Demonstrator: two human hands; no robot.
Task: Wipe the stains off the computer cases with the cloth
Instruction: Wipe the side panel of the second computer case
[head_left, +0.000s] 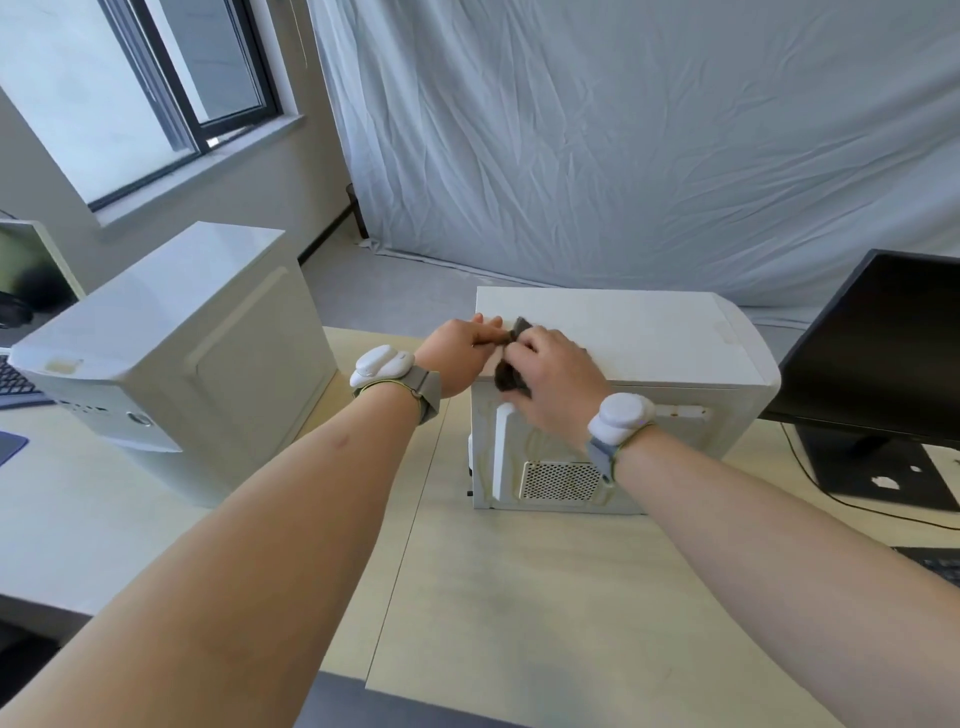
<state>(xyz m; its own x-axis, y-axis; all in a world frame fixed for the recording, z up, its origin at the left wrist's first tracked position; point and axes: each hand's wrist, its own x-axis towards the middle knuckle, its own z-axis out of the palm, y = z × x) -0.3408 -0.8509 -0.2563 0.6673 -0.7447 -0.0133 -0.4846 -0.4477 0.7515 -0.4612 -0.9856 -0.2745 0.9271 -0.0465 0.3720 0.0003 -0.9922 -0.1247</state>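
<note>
step: regrip cloth (511, 376) on right case (623, 338) | left hand (460, 353) pinches cloth, right hand (553, 384) curls over it | tip: fold flat, press evenly

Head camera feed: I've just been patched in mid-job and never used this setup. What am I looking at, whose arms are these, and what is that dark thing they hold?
There is no machine here. A person wears one wide-angle camera on the head, looking forward and down, so the two bare arms are the wearer's own. Each wrist carries a white band device.

On the pale table stand two white computer cases: one on the left, one in the middle. A black monitor stands at the right edge, and part of a keyboard shows far left.

Both hands meet at the near left corner of the middle case's top. The left hand and right hand each grip the dark cloth, held between them. The picture is too blurred to show any stains.
</note>
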